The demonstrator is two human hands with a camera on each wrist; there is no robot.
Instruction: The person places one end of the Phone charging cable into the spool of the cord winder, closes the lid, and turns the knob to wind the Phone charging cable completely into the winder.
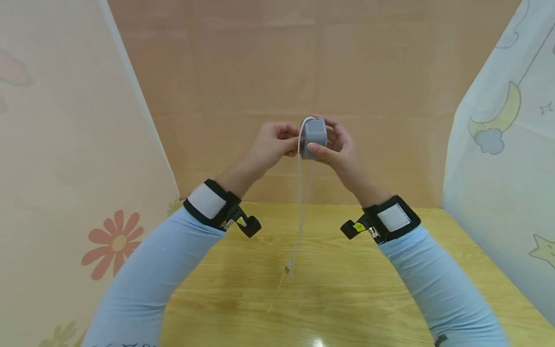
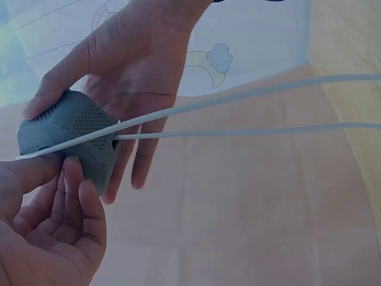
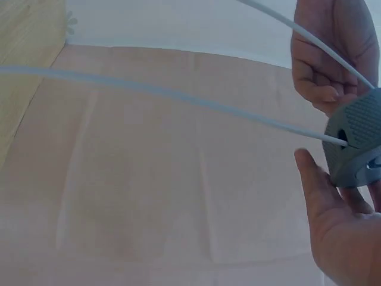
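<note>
A small grey cube-shaped device (image 1: 314,136) with a dotted grille is held up in front of me, above the wooden table (image 1: 347,289). My right hand (image 1: 340,152) grips it between thumb and fingers. My left hand (image 1: 275,144) pinches a white cable (image 1: 299,202) against the device's left side. The cable loops over the top of the device and hangs down in two strands, its ends (image 1: 288,270) near the tabletop. In the left wrist view my left thumb (image 2: 36,170) presses the cable (image 2: 238,102) onto the device (image 2: 74,134). The right wrist view shows the device (image 3: 357,143) on my right hand (image 3: 339,238).
A peach cloth backdrop (image 1: 260,72) hangs behind the table. A flower-print sheet (image 1: 65,168) closes the left side. A moon-and-cloud print sheet (image 1: 503,144) closes the right side. Black wrist mounts (image 1: 225,212) sit on both light-blue sleeves.
</note>
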